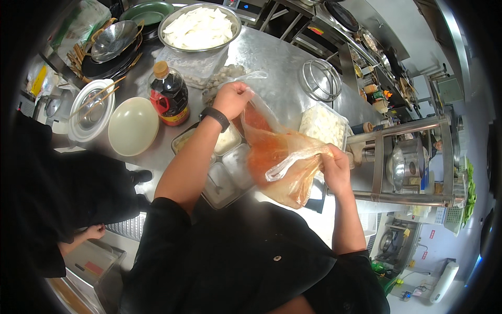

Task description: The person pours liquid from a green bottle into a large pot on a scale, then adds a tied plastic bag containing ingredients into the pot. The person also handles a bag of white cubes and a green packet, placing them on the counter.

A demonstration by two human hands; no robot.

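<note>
A thin clear plastic bag (288, 147) with wet orange-red contents hangs stretched between my hands. My left hand (234, 98), with a dark band at the wrist, pinches one edge of the bag. Its other side is gathered in the fingers of my right hand (336, 168), and a loose handle loop droops in front. Beneath my left forearm and partly behind the bag are metal seasoning containers (221, 184), some holding white contents. Just beyond the bag stands a clear plastic box of white cubes (323, 125). Greyish shrimp-like pieces (225, 76) lie behind my left hand.
Left of my arm stand a bottle of dark sauce (169, 96), a pale bowl (133, 126) and a white lidded tub (92, 110) with chopsticks. A steel bowl of white slices (200, 29) and a wire ring stand (321, 80) sit farther back. Another person's hand (95, 231) is at left.
</note>
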